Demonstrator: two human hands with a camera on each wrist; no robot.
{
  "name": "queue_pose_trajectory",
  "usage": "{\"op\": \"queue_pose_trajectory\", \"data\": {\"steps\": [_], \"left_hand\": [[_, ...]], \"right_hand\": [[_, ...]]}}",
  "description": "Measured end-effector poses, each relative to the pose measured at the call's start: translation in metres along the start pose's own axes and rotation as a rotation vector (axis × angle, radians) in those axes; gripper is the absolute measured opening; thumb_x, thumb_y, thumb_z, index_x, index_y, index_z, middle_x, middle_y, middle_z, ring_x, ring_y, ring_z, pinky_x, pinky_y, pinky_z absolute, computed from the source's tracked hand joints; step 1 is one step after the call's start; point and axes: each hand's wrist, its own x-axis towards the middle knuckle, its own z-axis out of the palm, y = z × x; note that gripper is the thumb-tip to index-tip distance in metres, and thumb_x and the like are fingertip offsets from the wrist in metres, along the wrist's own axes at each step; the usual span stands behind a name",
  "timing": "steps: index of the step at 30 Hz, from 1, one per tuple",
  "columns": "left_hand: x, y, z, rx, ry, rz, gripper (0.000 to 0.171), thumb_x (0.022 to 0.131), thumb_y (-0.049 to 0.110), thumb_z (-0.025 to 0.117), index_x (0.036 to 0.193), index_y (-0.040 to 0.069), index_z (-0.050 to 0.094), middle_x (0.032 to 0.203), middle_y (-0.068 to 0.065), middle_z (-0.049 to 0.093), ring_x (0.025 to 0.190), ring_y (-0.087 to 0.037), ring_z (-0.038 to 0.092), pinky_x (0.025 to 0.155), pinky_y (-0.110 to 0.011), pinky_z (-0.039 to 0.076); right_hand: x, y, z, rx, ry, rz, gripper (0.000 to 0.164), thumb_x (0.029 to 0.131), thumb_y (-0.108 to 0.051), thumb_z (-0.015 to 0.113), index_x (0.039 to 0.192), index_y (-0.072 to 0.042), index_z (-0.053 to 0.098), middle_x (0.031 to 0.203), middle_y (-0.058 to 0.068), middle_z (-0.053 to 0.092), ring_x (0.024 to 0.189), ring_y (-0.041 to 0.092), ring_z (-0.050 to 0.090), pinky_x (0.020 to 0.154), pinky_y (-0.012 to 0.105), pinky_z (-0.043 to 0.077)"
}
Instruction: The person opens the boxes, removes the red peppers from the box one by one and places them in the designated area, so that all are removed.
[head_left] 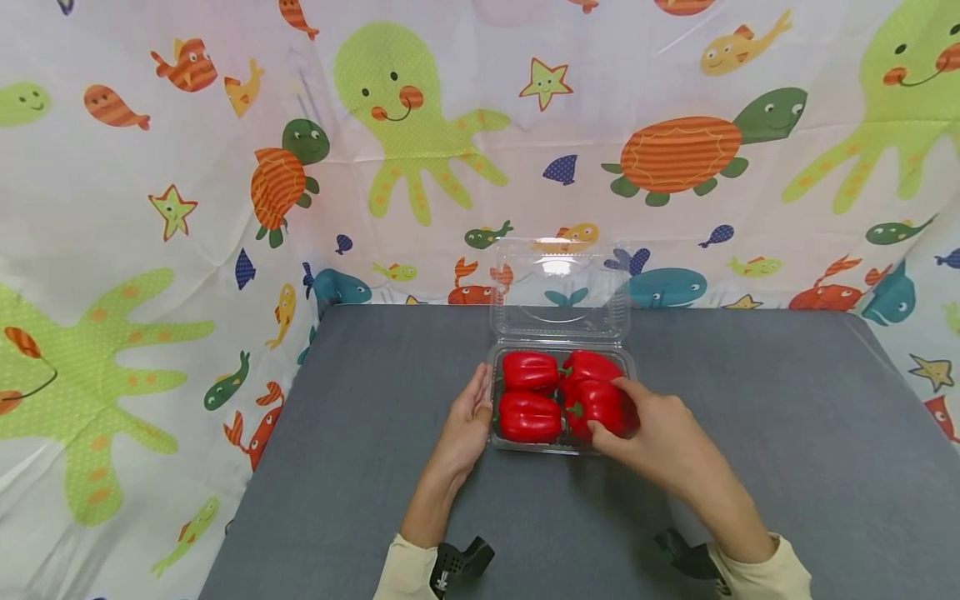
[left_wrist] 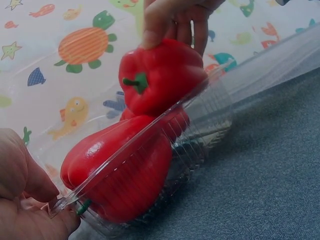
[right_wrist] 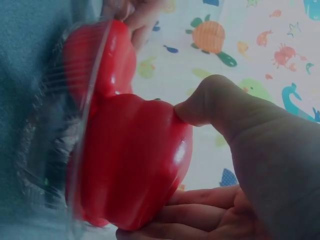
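Note:
A clear plastic clamshell box (head_left: 540, 450) with its lid (head_left: 560, 287) standing open at the back holds several red bell peppers. My left hand (head_left: 463, 425) is at the box's left side; in the left wrist view its thumb and fingers (left_wrist: 42, 185) pinch the rim by one pepper (left_wrist: 120, 165). My right hand (head_left: 663, 437) grips the front right bell pepper (head_left: 596, 407) between thumb and fingers. That pepper (left_wrist: 162, 75) sits higher than the others, mostly above the rim, its green stem pointing left. Two peppers lie side by side in the left half, another behind the gripped one.
The box stands on a grey cloth-covered table (head_left: 360, 467), near its back edge. Behind and to the left hangs a white curtain (head_left: 465, 50) printed with sea animals. Black wrist straps (head_left: 461, 560) sit at both cream sleeves.

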Motion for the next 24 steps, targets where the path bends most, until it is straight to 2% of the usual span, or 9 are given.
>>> {"op": "queue_pose_trajectory", "data": {"steps": [8, 14, 24], "left_hand": [[0.000, -0.001, 0.000, -0.005, -0.008, 0.025, 0.066, 0.109, -0.007, 0.035, 0.169, 0.002, 0.010, 0.176, -0.008, 0.018, 0.162, -0.021, 0.016, 0.129, -0.039, 0.017], [0.000, 0.000, 0.000, -0.013, -0.015, 0.037, 0.065, 0.109, -0.008, 0.033, 0.169, 0.001, 0.009, 0.176, -0.010, 0.017, 0.162, -0.022, 0.015, 0.130, -0.039, 0.015], [0.000, 0.000, 0.001, -0.020, -0.010, 0.037, 0.065, 0.108, -0.008, 0.032, 0.169, 0.000, 0.009, 0.176, -0.012, 0.016, 0.162, -0.024, 0.014, 0.130, -0.041, 0.014]], "right_hand": [[-0.001, 0.006, -0.017, -0.019, 0.083, -0.031, 0.076, 0.084, -0.033, 0.085, 0.143, 0.005, 0.056, 0.115, 0.024, 0.074, 0.092, 0.035, 0.074, 0.071, 0.050, 0.067], [0.002, 0.015, -0.029, -0.031, 0.130, 0.000, 0.078, 0.086, -0.034, 0.083, 0.147, 0.004, 0.053, 0.121, 0.028, 0.072, 0.094, 0.039, 0.071, 0.073, 0.053, 0.066], [0.005, 0.032, -0.037, -0.038, 0.194, 0.047, 0.084, 0.086, -0.034, 0.082, 0.152, 0.004, 0.047, 0.127, 0.034, 0.067, 0.099, 0.047, 0.069, 0.076, 0.059, 0.064]]}}
